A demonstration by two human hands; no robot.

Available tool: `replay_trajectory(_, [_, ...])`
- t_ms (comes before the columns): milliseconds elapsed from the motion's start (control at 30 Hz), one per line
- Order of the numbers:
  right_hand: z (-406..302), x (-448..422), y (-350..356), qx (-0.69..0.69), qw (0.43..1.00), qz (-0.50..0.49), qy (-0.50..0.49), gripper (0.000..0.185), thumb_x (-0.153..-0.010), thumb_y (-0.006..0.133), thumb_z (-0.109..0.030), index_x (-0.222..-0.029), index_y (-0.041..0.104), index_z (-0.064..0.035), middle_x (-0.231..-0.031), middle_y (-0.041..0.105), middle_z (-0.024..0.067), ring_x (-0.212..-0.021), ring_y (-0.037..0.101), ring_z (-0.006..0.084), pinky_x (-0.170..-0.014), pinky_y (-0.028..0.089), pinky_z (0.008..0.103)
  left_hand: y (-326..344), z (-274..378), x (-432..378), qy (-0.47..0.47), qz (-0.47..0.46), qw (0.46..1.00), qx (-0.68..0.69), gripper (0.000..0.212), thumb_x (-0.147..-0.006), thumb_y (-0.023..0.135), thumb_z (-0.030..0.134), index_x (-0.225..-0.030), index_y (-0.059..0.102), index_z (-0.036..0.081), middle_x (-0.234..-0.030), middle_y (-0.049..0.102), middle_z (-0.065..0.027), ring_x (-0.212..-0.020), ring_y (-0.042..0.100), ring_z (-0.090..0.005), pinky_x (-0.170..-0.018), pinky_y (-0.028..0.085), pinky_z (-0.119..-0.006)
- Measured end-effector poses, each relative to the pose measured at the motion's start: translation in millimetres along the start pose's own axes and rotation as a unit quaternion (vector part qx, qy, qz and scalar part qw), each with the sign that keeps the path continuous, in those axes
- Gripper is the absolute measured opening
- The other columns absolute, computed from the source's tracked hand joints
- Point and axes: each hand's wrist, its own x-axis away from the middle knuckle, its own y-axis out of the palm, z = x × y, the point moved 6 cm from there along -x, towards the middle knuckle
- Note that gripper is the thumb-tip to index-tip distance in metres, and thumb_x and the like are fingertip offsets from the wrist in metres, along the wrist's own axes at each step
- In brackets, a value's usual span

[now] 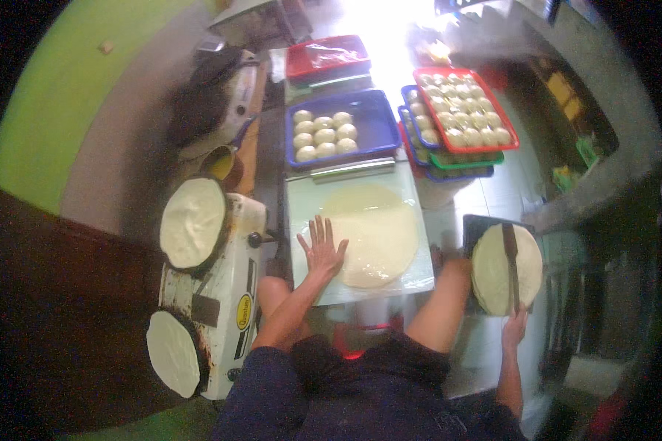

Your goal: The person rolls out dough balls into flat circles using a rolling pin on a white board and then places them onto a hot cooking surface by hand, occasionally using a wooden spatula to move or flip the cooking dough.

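Note:
On a pale work board (303, 193), my left hand (324, 251) lies flat with fingers spread, at the left edge of a large, thin round of dough (378, 242). My right hand (514, 328) is out at the right, closed around the handle of a long flat spatula (510, 245). The spatula's blade rests across a stack of flat dough rounds (482, 270) on a dark tray (470, 223). To the left, two dough rounds lie on the hot plates of a white gas stove (243, 237): one at the back (193, 223), one at the front (172, 353).
A blue tray (378, 127) with several dough balls (324, 136) stands beyond the board. Stacked trays, topped by a red one (447, 132) full of dough balls, stand at back right. A red tray (328, 58) lies farther back. A pot (223, 165) of yellow liquid is behind the stove.

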Motion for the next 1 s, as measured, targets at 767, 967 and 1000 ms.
replay_trajectory(767, [-591.8,173.0,25.2,0.077,0.738,-0.22,-0.634,0.018,-0.092,0.053,-0.02,-0.107,0.062,-0.0156,-0.098,0.063,0.0116,-0.089,0.064,0.0349,-0.075,0.051,0.0491,-122.1,-112.3,163.8,-0.16,0.221,0.93,0.246,0.067,-0.09,0.054,0.036,-0.142,0.034,-0.003,-0.148,0.025,-0.0318,-0.135,0.028,-0.0481,-0.107,0.025,-0.06])
replay_trajectory(967, [-584.5,184.8,72.1,0.023,0.753,-0.186,-0.631,0.021,-0.092,0.056,-0.019,-0.112,0.059,-0.0161,-0.094,0.062,0.0115,-0.081,0.064,0.0339,-0.069,0.051,0.0457,-98.0,-122.6,168.3,-0.15,0.181,0.95,0.207,0.062,-0.09,0.055,0.034,-0.138,0.04,-0.004,-0.143,0.034,-0.0309,-0.131,0.036,-0.0441,-0.108,0.028,-0.051])
replay_trajectory(1000, [-574.4,175.8,94.2,0.032,0.756,-0.183,-0.628,0.023,-0.092,0.056,-0.019,-0.114,0.057,-0.0168,-0.095,0.061,0.0118,-0.082,0.064,0.0341,-0.068,0.051,0.0458,-92.9,-114.6,161.7,-0.142,0.171,0.955,0.196,0.062,-0.09,0.055,0.034,-0.137,0.041,-0.004,-0.142,0.036,-0.0309,-0.13,0.036,-0.0438,-0.108,0.028,-0.05])
